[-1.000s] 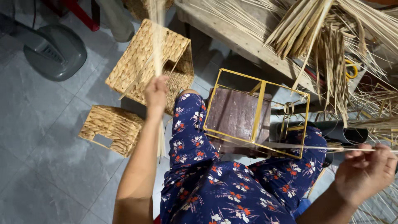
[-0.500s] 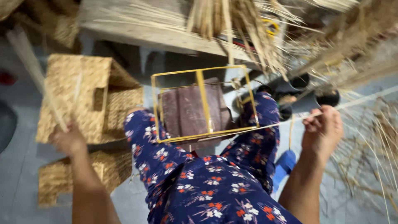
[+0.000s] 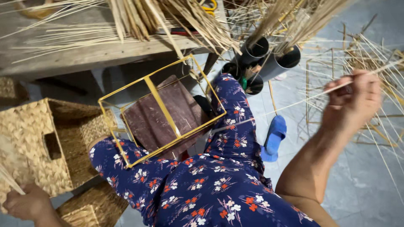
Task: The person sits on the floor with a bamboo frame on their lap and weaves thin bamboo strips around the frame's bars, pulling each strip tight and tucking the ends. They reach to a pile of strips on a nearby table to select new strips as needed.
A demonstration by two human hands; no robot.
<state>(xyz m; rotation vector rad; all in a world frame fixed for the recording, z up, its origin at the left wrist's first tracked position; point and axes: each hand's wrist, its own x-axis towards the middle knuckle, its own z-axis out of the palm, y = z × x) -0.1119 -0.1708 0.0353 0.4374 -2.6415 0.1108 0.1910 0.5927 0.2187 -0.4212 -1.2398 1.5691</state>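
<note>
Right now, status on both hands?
Left hand grips straw strands low. Right hand pinches one long straw. Yellow wire frame on lap, untouched.

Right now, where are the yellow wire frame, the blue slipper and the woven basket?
yellow wire frame [image 3: 162, 107]: head view, on its middle crossbar.
blue slipper [image 3: 275, 133]: head view, on its upper strap.
woven basket [image 3: 27, 143]: head view, on its near side wall.

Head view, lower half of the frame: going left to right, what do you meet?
Left hand gripping pale straw strands → woven basket → yellow wire frame on a dark wooden stool → blue slipper → right hand pinching a thin strand.
</note>
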